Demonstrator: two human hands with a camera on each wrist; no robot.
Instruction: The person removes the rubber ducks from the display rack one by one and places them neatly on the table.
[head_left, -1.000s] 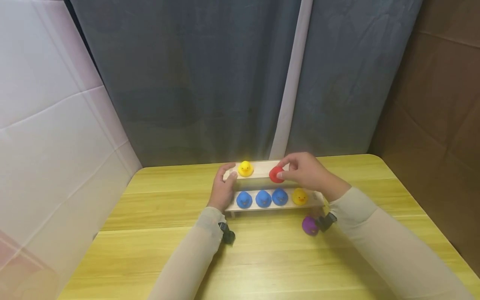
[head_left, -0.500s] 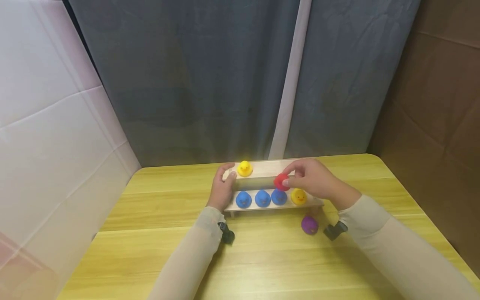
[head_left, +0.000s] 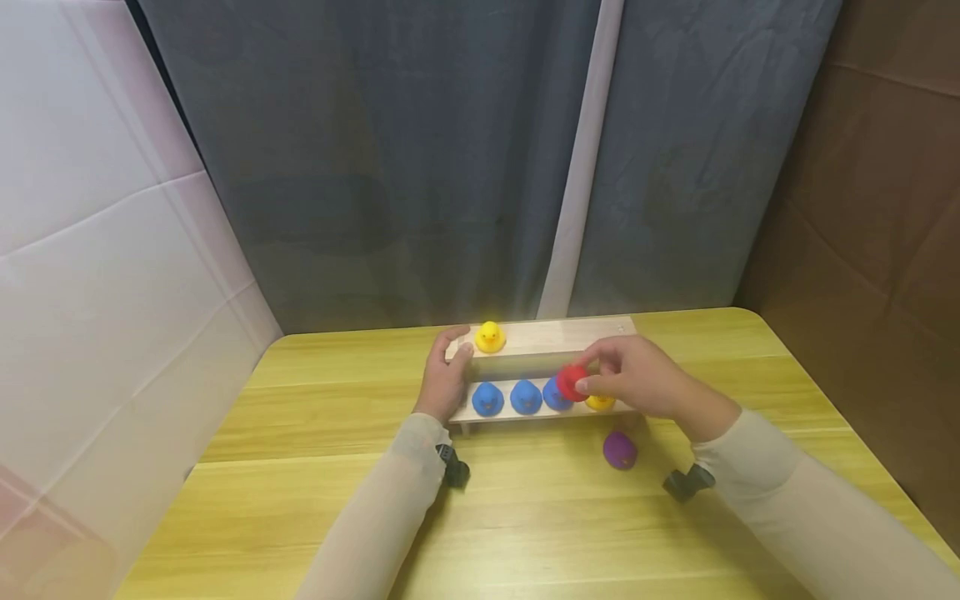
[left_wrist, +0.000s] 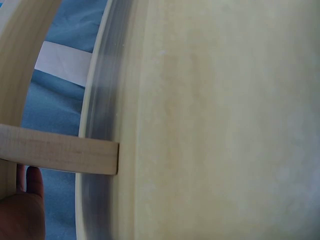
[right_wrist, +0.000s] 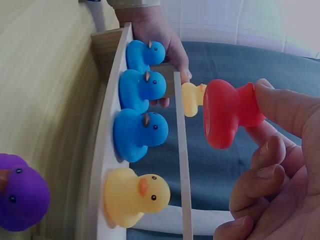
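Note:
My right hand (head_left: 637, 379) pinches a red rubber duck (head_left: 572, 383) between thumb and fingers, in the air over the lower step of a two-step wooden stand (head_left: 562, 336). In the right wrist view the red duck (right_wrist: 225, 115) is tipped on its side, apart from the stand. My left hand (head_left: 444, 379) holds the stand's left end, thumb in front and fingers curled behind the upper step. A yellow duck (head_left: 490, 337) sits on the upper step beside that hand. Three blue ducks (head_left: 526, 397) and another yellow duck (right_wrist: 137, 197) line the lower step, the latter partly hidden by the red one.
A purple duck (head_left: 619, 450) lies on the wooden table (head_left: 525, 533), in front of the stand's right end. Grey curtains (head_left: 412, 167) hang behind the table. A white sheet (head_left: 112, 208) stands on the left and a brown one (head_left: 870, 208) on the right.
My right hand has lifted the red duck off the upper step's area and carried it rightward and toward me, over the lower step. The left hand has stayed put.

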